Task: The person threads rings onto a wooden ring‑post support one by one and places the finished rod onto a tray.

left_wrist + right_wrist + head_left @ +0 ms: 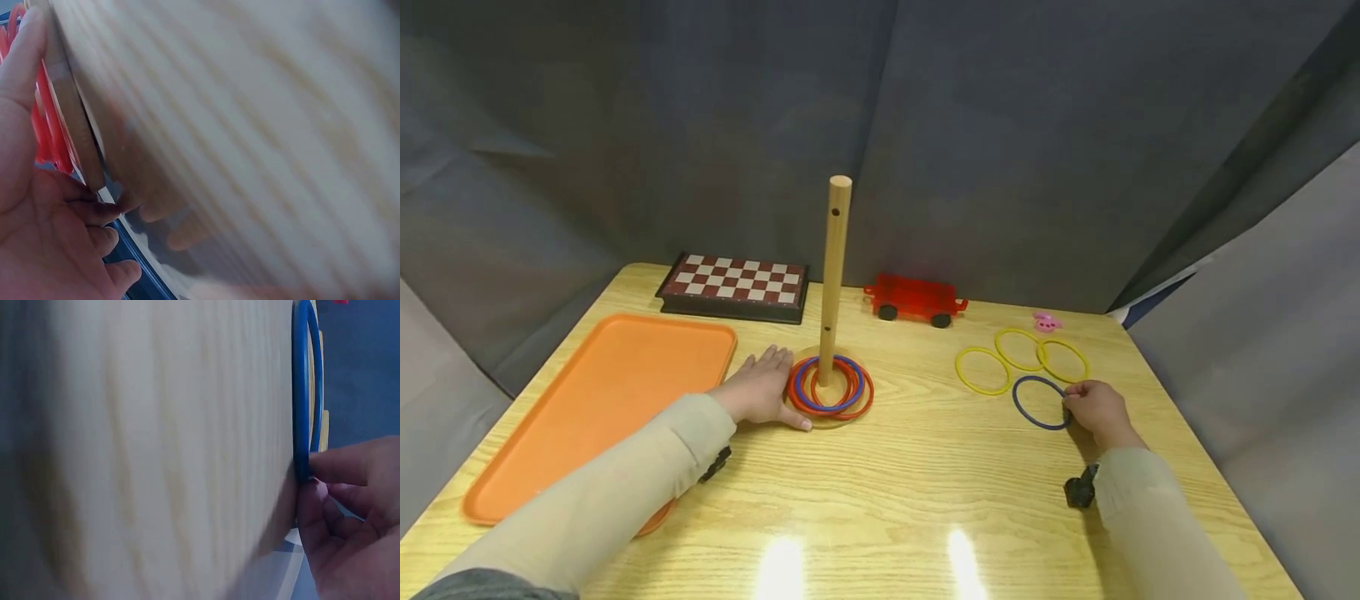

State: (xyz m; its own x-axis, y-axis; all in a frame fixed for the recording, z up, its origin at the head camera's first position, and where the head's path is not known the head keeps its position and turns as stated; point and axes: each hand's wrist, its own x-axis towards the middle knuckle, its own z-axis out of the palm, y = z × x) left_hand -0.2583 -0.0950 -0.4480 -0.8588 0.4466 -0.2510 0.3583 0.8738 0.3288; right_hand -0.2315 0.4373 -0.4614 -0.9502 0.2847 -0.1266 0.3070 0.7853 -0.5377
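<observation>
Near the table's middle a wooden peg [832, 275] rises upright from a round wooden base [827, 424]. Red rings [870, 390] and a blue ring [797, 385] lie around the foot of the peg. My left hand [762, 390] rests at the left edge of that base, fingers spread and thumb toward the front; the left wrist view shows it touching the base's rim [75, 119]. On the right, my right hand [1101, 410] pinches the near right edge of another blue ring [1028, 416] between thumb and fingers. In the right wrist view this ring [302, 394] lies at the tabletop.
Several yellow rings [982, 392] lie just behind the right blue ring, with a small pink toy [1047, 322] beyond. A red wagon [916, 298] and a checkered board box [737, 283] stand along the back. An orange tray [625, 383] covers the left side, under my left arm.
</observation>
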